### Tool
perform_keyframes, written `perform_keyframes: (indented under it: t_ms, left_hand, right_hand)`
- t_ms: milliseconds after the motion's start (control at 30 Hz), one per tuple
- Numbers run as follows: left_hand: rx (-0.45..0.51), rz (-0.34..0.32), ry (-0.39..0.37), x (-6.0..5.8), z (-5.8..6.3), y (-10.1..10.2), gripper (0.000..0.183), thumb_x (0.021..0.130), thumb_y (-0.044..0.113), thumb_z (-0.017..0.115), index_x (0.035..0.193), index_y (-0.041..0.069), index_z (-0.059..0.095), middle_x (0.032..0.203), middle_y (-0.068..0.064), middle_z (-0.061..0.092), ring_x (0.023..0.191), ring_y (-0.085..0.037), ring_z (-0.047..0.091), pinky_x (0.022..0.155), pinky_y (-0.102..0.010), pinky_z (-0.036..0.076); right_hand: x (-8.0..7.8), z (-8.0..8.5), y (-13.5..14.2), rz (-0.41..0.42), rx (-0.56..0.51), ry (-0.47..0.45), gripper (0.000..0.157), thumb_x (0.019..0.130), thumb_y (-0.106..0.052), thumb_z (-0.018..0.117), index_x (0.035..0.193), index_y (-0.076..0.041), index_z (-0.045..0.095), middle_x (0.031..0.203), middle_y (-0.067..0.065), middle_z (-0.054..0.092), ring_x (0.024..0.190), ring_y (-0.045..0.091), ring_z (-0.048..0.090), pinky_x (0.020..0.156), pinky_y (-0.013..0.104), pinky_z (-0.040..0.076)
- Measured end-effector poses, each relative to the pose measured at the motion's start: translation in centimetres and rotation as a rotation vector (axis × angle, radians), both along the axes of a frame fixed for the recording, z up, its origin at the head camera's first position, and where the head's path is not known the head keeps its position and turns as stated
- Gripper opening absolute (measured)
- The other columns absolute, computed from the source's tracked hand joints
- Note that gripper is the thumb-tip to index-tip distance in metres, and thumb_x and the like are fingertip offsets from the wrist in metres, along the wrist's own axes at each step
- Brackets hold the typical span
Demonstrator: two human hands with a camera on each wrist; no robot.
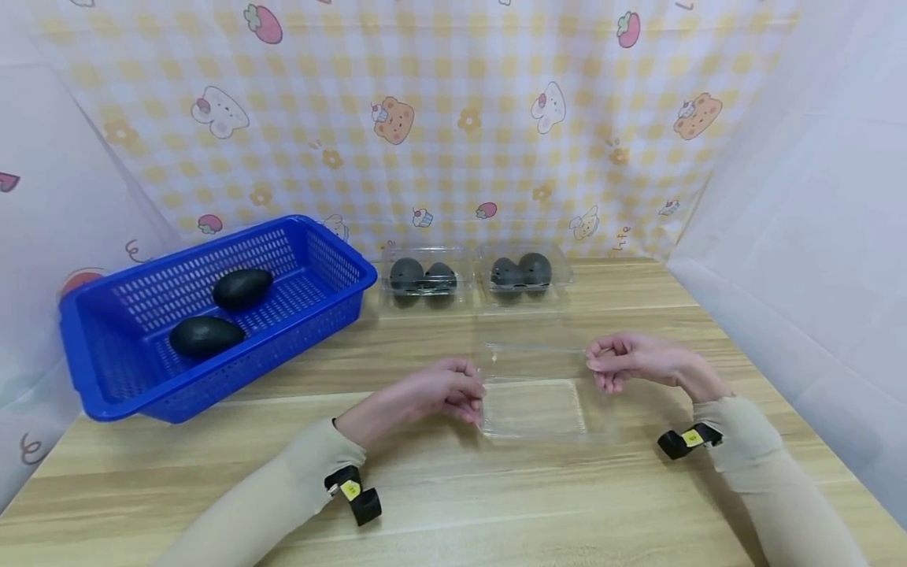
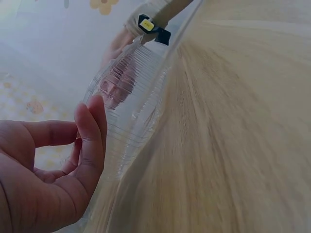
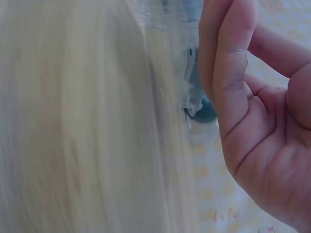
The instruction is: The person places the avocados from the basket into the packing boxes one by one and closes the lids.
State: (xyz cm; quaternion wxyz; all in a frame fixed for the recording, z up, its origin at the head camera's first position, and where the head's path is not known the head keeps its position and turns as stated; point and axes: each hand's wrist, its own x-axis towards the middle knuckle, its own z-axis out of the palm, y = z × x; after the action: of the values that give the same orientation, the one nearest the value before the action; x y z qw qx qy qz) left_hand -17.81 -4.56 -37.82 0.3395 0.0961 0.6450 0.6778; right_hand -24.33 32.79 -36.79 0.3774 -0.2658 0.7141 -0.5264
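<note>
A clear plastic clamshell box [image 1: 534, 409] lies unfolded between the two hands, low over the wooden table, with no fruit inside. My left hand [image 1: 442, 390] pinches its left edge between thumb and fingers; the left wrist view shows the ribbed wall [image 2: 141, 92] beside those fingertips. At the upper right corner, my right hand [image 1: 631, 362] grips the edge with thumb and bent fingers. In the right wrist view, the right hand's fingers [image 3: 231, 73] hide most of the plastic.
A blue slotted basket [image 1: 333, 315] at the left holds two dark avocados [image 1: 243, 289]. By the checkered curtain [image 1: 453, 157] stand two clear boxes, a left one [image 1: 464, 276] and a right one [image 1: 560, 276], each with two dark avocados. A white sheet [image 1: 801, 236] borders the right side.
</note>
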Motion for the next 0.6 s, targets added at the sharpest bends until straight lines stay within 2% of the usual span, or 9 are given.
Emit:
perform_keyframes:
  t_ms: [267, 600]
  left_hand:
    - [0.013, 0.014, -0.007, 0.8, 0.0, -2.4, 0.009, 0.095, 0.0, 0.057, 0.088, 0.005, 0.054, 0.077, -0.008, 0.063, 0.066, -0.018, 0.067, 0.064, -0.024, 0.057]
    - [0.019, 0.023, -0.003, 1.4, 0.1, -4.8, 0.006, 0.097, 0.003, 0.056, 0.092, 0.004, 0.055, 0.081, -0.01, 0.064, 0.069, -0.018, 0.068, 0.066, -0.024, 0.057]
  right_hand:
    - [0.1, -0.2, -2.5, -0.024, 0.006, 0.009, 0.026, 0.106, -0.009, 0.052, 0.114, 0.015, 0.048, 0.084, 0.006, 0.07, 0.072, 0.013, 0.067, 0.064, 0.024, 0.056]
    - [-0.4, -0.3, -4.9, -0.034, 0.025, -0.041, 0.027, 0.105, -0.013, 0.054, 0.112, 0.013, 0.052, 0.083, 0.006, 0.069, 0.071, 0.012, 0.065, 0.065, 0.023, 0.055]
